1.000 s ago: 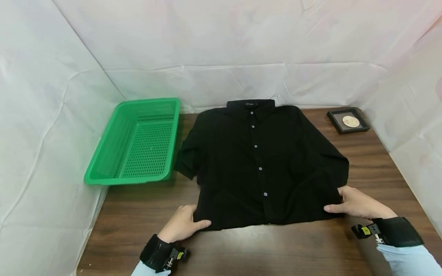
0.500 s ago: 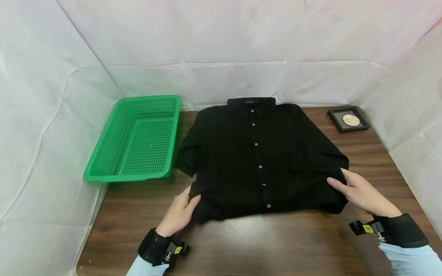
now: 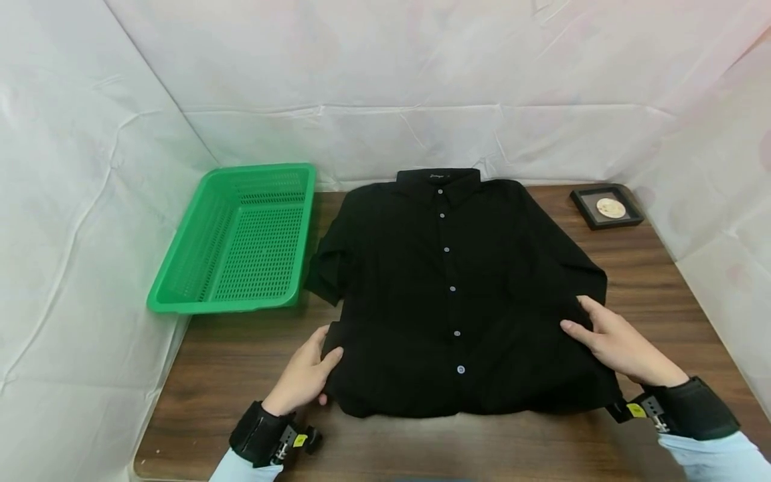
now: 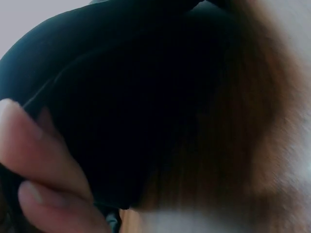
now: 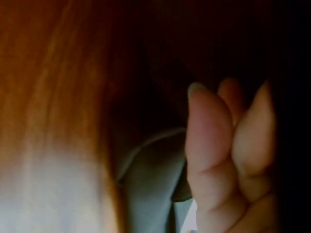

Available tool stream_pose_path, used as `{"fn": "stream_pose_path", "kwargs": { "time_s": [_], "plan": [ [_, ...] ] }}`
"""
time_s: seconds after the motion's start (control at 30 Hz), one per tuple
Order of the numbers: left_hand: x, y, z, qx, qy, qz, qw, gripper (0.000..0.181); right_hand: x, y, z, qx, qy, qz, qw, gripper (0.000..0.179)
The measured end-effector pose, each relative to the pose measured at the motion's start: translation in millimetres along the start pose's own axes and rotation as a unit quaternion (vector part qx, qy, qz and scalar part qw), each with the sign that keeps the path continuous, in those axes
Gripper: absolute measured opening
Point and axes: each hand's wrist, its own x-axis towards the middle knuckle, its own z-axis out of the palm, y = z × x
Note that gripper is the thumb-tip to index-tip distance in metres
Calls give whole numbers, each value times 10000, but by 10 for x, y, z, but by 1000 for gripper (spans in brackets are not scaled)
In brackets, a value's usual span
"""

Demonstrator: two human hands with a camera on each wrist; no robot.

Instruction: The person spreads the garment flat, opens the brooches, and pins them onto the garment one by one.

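A black button-up shirt (image 3: 397,281) lies front up, collar at the far side, its lower part puffed and billowing near the hem. My left hand (image 3: 300,376) pinches its left side edge, thumb on top. Opposite, my right hand (image 3: 626,345) pinches the right side, and the hem corner hangs down over that wrist's camera. In the left wrist view, curled fingers (image 4: 43,160) lie against the dark cloth (image 4: 112,111). Fingertips (image 5: 209,136) show beneath the shaded fabric in the right wrist view, where much is too dark to make out.
A green plastic basket (image 3: 155,304) stands at the left, close to the shirt's short-looking sleeve. At the back right lies a black frame (image 3: 593,222) with a round pale disc. White sheeting (image 3: 385,80) walls off the wooden table (image 3: 217,395) behind and on both sides.
Both hands have gripped the shirt's sides and moved away from the table's front edge. The lower part has lifted and billowed; the hem swung back, then forward, and another button shows.
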Motion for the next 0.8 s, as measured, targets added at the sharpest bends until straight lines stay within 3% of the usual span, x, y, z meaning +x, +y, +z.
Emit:
{"fn": "stream_pose_path", "kwargs": {
  "time_s": [0.17,0.4,0.57,0.73,0.8],
  "plan": [
    [-42,-58,-4,285,-106,-30,9995,51,-42,10,111,159,-298,22,9994,56],
    [-104,-101,54,573,99,144,9982,51,-86,13,205,259,-666,460,9964,82],
    [-170,-143,103,314,-311,176,9989,58,-148,59,245,163,-929,458,9945,85],
    [-245,-208,131,-39,-702,322,9970,63,-197,135,279,481,-1322,303,9896,72],
    [-267,-222,137,-168,-704,364,9967,60,-225,151,295,597,-1389,261,9882,68]
  ]
}}
